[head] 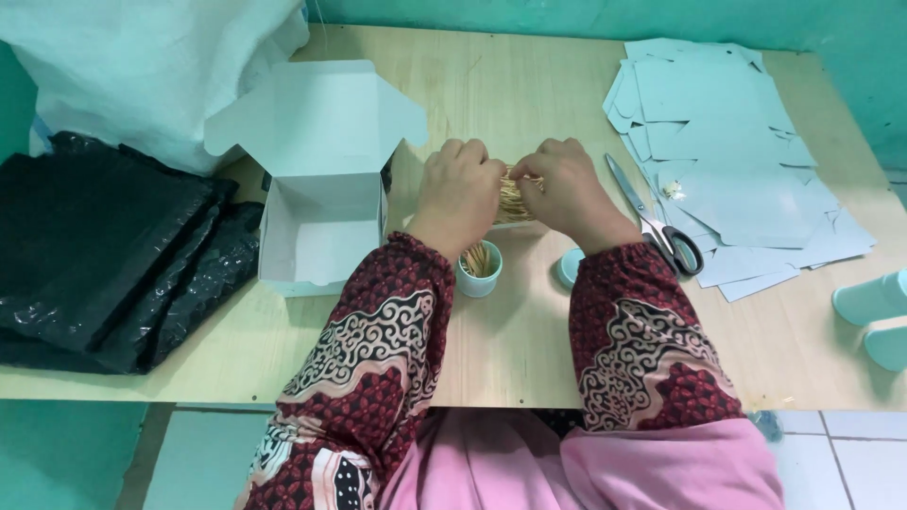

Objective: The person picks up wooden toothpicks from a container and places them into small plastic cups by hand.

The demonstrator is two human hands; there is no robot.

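Both the left hand [460,189] and right hand [564,187] clench a toothpick bundle [513,200] on the desk [510,340], the small cup [479,268] at 6 o'clock, open white box [321,189] at 9

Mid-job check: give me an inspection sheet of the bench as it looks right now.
Surface: light wooden table.
Job's things: toothpick bundle between both hands; small teal cup holding toothpicks; teal lid beside it.
Clutter: open white box, flat card blanks, scissors, black plastic bags, white sack, teal containers.
Grippers: left hand and right hand both closed on the bundle.
Cables: nothing seen.
Surroundings: teal wall, tiled floor.
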